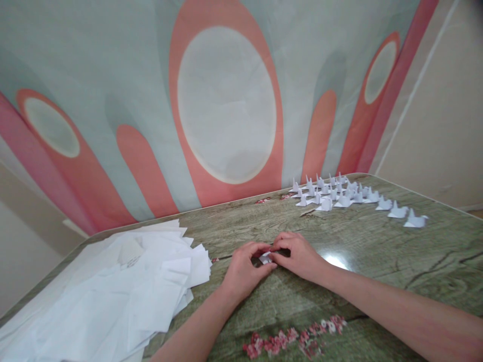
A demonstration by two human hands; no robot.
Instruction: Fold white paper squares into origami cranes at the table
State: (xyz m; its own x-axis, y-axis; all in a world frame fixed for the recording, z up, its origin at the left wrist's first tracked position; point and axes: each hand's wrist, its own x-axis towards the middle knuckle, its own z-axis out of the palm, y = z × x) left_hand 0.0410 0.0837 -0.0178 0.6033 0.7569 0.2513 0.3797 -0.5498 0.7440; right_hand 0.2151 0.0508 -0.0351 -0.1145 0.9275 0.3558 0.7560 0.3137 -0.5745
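Observation:
A small folded piece of white paper [266,258] sits between my two hands, low over the middle of the table. My left hand [247,266] grips it from the left, thumb and fingers bent around it. From the right, my right hand [296,254] pinches the same paper with thumb and fingertips. Most of the paper is hidden by my fingers, so its exact folds cannot be made out. Up and to the right of my hands stand several folded white paper cranes [343,200] in rows.
A wide, loose heap of white paper sheets [113,291] covers the left of the table. The wood-patterned tabletop [377,281] bears a pink flower print near its front. Behind it hangs a backdrop [226,100] with coral arches and pale ovals.

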